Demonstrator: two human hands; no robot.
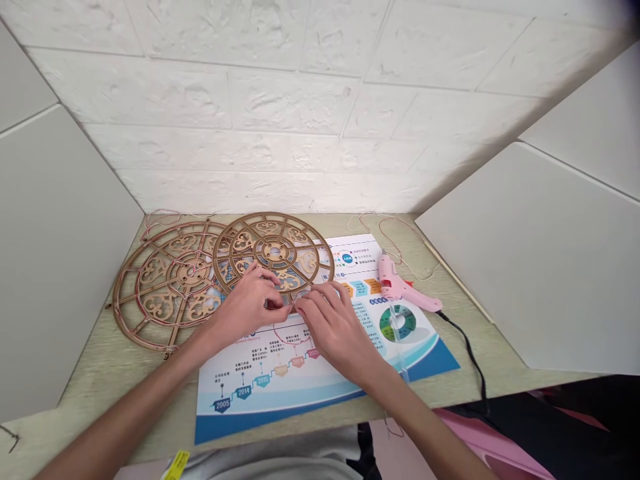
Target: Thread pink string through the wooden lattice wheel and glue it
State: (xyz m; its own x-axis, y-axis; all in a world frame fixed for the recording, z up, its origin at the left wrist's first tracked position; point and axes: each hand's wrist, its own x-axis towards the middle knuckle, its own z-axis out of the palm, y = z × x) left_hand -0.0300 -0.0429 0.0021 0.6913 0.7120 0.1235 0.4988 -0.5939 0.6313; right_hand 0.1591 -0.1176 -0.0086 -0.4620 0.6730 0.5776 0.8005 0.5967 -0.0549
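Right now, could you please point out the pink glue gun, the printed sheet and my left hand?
Pink glue gun [395, 288]: head view, where body meets handle.
Printed sheet [215, 427]: head view, lower left blue border.
Left hand [247, 300]: head view, its back.

The surface [100, 360] has a pale, greenish wood-grain top. A printed sheet [300, 403] with a blue near border lies across its middle, reaching toward the near edge. At far left rests a large openwork disc [193, 271]; a second disc [273, 252] overlaps its right side and part of the sheet, and whether this one touches the surface cannot be told. At right, a pink glue gun [393, 285] lies across the sheet's right edge, its black cord [473, 357] running over the near edge. Thin loose strands [391, 249] curl at far right. A narrow strip [456, 280] lines the right side.
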